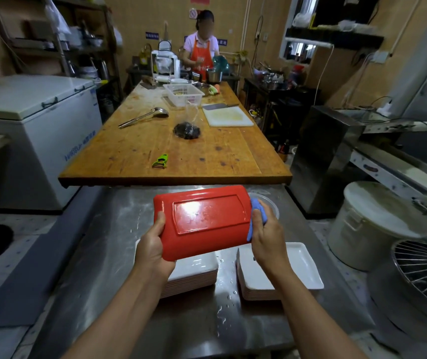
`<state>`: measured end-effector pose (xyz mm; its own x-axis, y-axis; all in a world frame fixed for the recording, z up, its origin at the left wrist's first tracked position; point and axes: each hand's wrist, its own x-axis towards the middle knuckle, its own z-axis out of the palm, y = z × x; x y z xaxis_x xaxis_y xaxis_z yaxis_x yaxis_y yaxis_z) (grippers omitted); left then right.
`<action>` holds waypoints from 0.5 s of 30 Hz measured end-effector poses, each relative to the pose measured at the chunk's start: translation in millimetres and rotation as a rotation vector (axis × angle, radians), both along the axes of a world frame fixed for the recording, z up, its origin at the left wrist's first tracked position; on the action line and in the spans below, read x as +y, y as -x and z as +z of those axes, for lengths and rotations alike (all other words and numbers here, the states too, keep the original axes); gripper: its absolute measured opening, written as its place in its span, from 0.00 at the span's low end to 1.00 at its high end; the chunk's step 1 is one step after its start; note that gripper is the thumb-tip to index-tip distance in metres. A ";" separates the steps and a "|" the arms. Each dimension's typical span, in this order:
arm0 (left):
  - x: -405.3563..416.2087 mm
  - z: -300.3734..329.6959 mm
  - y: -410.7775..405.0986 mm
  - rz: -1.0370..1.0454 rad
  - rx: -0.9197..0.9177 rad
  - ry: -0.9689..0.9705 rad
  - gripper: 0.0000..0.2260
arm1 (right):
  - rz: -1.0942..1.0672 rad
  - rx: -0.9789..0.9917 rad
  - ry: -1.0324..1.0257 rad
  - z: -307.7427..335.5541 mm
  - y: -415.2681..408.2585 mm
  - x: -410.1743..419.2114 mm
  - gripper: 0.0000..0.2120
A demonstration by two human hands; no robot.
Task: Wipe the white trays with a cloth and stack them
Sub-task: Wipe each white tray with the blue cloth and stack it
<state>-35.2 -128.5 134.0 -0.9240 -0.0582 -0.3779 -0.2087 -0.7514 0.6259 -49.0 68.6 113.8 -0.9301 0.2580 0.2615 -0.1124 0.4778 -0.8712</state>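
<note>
Forearms reach out over the wet stainless-steel counter (119, 229), where two stacks of white rectangular trays sit side by side: the left stack (197, 273) partly hidden under what is being held, the right stack (279, 273) just beside it with a strip of beaded water between them. Above the left stack, the left hand (153, 244) grips one end of a rectangular tray (204, 221) turned red underside up, thumb curled over its rim. The right hand (264, 239) is closed around a bunched blue cloth (257, 213), pressing it against the tray's opposite end. A clear round lid or dish (269, 203) peeks out behind the cloth. Beyond the counter stretches a long worn wooden table (134, 151) carrying a green peeler (161, 161), a steel ladle (144, 116), a dark bagged lump (187, 130), a white chopping board (229, 115) and a white slotted basket (183, 94). At its far end stands a person in an orange apron (202, 57).
</note>
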 end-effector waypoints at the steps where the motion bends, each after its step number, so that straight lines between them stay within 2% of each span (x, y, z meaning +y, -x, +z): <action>1: 0.6 0.0 1.6 0.002 -0.006 -0.007 0.10 | -0.006 -0.017 0.049 -2.3 -1.9 3.5 0.17; 7: 8.3 -0.7 11.0 -0.053 0.045 0.042 0.10 | -0.202 -0.132 0.189 -13.3 -8.0 39.7 0.13; 9: 16.8 -0.1 12.7 -0.089 0.158 0.203 0.08 | -0.263 -0.150 0.206 -12.0 -9.2 54.4 0.11; 15: 51.8 3.2 7.2 -0.248 0.597 0.905 0.06 | -0.412 -0.135 0.293 -13.5 -14.3 100.1 0.08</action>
<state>-42.4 -76.7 137.3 -0.9676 0.1236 0.2200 0.2279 0.0537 0.9722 -34.7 168.8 100.3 -0.7567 0.6537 0.0080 0.1563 0.1928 -0.9687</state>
